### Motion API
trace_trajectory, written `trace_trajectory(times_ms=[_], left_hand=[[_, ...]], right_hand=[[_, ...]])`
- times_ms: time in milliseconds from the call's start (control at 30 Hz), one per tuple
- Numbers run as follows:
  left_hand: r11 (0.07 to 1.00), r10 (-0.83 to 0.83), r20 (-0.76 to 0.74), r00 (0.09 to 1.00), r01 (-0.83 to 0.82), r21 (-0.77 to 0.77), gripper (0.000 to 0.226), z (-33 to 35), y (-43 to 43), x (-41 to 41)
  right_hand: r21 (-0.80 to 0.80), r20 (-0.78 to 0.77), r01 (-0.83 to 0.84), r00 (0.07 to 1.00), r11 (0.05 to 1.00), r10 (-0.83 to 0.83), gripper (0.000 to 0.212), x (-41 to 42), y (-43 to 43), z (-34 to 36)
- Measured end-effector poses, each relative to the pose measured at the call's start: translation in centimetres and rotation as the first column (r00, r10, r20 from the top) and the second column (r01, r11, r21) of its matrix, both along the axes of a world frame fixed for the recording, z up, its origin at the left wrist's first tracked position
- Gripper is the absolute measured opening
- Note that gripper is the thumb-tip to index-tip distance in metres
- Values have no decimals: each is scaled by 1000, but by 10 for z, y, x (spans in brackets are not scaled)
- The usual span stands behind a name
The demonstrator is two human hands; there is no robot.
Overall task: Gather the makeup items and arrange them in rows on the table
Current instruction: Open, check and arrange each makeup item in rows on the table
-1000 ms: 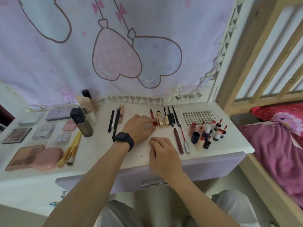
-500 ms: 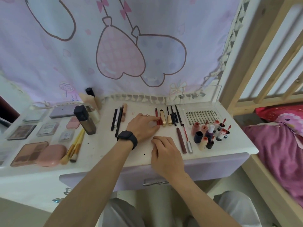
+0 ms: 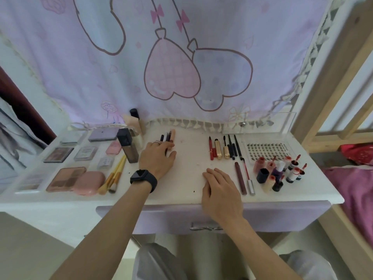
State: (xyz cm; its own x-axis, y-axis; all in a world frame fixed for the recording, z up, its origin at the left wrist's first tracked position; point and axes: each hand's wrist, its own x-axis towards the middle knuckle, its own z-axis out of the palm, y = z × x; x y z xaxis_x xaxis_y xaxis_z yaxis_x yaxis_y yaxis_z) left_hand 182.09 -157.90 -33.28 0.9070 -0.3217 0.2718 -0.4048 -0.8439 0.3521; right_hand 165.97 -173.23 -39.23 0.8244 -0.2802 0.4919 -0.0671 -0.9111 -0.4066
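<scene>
On the white dressing table (image 3: 189, 158), my left hand (image 3: 158, 156), with a black watch on its wrist, lies over a bundle of dark pencils and a pink stick (image 3: 168, 136); its fingers rest on them and the thumb points right. My right hand (image 3: 220, 188) rests flat on the table near the front edge, holding nothing. To its upper right, a row of red, gold and black pens (image 3: 222, 148) lies side by side. A brown tube and a red wand (image 3: 242, 178) lie just right of my right hand.
Small bottles (image 3: 280, 172) cluster at the right by a lash tray (image 3: 268, 151). Left of my hand stand a dark foundation bottle (image 3: 128, 146), brushes (image 3: 115, 174), a pink compact (image 3: 88, 181) and palettes (image 3: 64, 176). A bed (image 3: 353, 178) adjoins the table's right side.
My left hand has left the red pencil in the pen row and moved left onto the pencil bundle. My right hand has stayed on the table.
</scene>
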Motion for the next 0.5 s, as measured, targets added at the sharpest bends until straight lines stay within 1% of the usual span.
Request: trace_trajectory(times_ms=[100, 233, 333, 400, 500], left_hand=[[998, 51, 14, 999, -51, 35, 38, 1, 3, 5], [971, 81, -18, 997, -75, 229, 49, -2, -5, 9], [940, 74, -9, 997, -66, 335, 48, -5, -12, 13], [937, 83, 22, 996, -86, 337, 47, -6, -16, 15], [951, 104, 105, 989, -130, 281, 46, -6, -22, 17]], right_hand=[[8, 10, 0, 1000, 1000, 0, 30, 0, -1, -1], [5, 32, 9, 999, 1000, -9, 30, 0, 0, -2], [5, 49, 19, 999, 1000, -20, 34, 0, 0, 0], [9, 52, 20, 998, 1000, -20, 34, 0, 0, 1], [18, 51, 26, 998, 1000, -27, 33, 0, 1, 1]])
